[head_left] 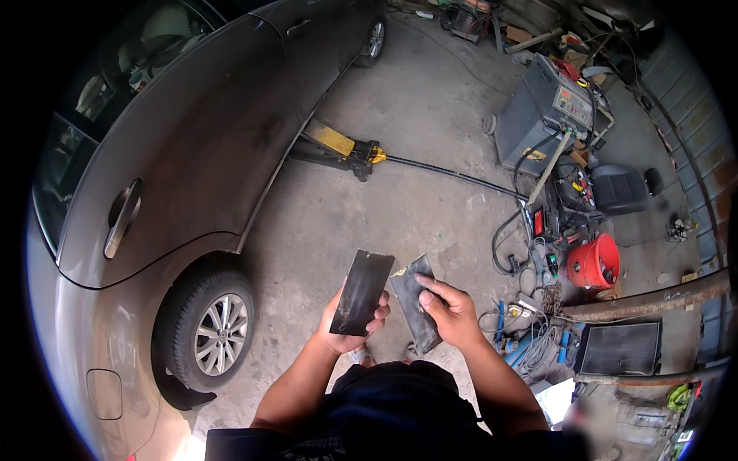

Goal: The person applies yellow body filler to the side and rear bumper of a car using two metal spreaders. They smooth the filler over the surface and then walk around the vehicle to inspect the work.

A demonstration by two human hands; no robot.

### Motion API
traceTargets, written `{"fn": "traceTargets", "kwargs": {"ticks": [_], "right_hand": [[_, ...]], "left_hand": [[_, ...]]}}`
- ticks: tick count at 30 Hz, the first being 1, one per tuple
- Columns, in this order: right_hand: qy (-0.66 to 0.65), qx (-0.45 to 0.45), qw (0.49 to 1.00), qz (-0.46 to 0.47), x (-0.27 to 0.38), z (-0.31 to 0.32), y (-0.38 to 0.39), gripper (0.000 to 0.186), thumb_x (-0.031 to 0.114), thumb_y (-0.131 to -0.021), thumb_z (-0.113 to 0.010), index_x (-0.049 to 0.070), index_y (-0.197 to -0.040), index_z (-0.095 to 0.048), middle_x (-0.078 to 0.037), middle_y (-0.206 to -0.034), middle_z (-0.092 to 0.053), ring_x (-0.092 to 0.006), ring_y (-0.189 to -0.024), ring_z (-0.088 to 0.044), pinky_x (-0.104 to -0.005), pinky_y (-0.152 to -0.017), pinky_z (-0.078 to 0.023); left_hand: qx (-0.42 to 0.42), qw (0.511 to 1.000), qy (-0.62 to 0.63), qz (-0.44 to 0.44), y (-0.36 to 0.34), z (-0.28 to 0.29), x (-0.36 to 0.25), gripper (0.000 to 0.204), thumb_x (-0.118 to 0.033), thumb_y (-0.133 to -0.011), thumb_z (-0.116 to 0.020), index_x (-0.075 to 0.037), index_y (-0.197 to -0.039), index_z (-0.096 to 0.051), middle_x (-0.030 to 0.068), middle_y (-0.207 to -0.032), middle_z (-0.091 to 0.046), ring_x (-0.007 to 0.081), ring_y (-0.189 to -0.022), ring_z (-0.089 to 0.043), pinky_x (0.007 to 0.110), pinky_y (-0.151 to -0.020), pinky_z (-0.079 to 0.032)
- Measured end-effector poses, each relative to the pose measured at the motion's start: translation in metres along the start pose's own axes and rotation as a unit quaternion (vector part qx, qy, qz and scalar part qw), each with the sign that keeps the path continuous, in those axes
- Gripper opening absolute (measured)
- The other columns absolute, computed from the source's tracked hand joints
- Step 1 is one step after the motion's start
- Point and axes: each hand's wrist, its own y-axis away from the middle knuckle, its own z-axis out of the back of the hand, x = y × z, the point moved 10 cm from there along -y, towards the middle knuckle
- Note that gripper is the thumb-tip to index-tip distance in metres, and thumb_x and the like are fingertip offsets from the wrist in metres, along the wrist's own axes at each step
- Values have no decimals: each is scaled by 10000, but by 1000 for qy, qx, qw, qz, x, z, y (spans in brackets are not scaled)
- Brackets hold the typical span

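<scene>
My left hand (328,324) is closed around a flat black rectangular putty spreader (362,292), its fingertips curled over the right edge. A second dark putty spreader (413,311), scuffed grey, sits in my right hand (457,309), thumb and index finger pressed on its face. A small smear of pale yellowish paste (399,272) shows at this one's upper left corner. The two spreaders are held side by side in front of my body, almost touching near their tops. To the left stands a grey-brown car (200,146) with dull dark patches on its door.
A yellow and black floor jack (332,141) reaches under the car, its long handle (453,175) crossing the floor. The car's rear wheel (221,335) is near my left arm. At right stand a grey wheeled machine (530,115), a red bucket (593,261) and tangled cables (541,346).
</scene>
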Motion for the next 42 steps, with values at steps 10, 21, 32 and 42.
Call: {"fn": "traceTargets", "kwargs": {"ticks": [10, 21, 32, 42], "right_hand": [[96, 120, 969, 195, 71, 3, -51, 264, 98, -878, -627, 34, -1134, -643, -63, -800, -638, -103, -673, -579, -254, -600, -464], [33, 183, 979, 85, -33, 86, -27, 298, 153, -905, -607, 7, -1165, -608, -109, -919, -680, -127, -780, -638, -255, -705, -501], [5, 256, 943, 213, 5, 127, -85, 277, 124, -862, -635, 6, -1113, -635, -155, -934, -679, -201, -829, -657, -293, -735, -505], [54, 193, 927, 317, 45, 113, -60, 252, 78, -845, -634, -8, -1078, -598, -160, -1041, -637, -305, -915, -638, -339, -791, -507]], "left_hand": [[2, 977, -200, 78, -6, 0, 15, 487, -500, -953, -421, -40, -1054, -544, 71, -914, -551, 150, -734, -471, 235, -531, -341], [-215, 847, -289, -390, -41, -42, -9, 511, 31, -919, -480, -21, -1407, -337, 96, -1294, -508, 166, -1134, -517, 307, -967, -421], [-204, 739, -611, -197, -63, -78, 61, 476, 60, -900, -504, -80, -1354, -468, 91, -1287, -545, 185, -1156, -530, 304, -955, -427], [-387, 791, -190, -433, -13, -30, 60, 364, 36, -890, -523, -27, -1228, -402, 119, -1045, -615, 191, -915, -613, 323, -823, -500]]}}
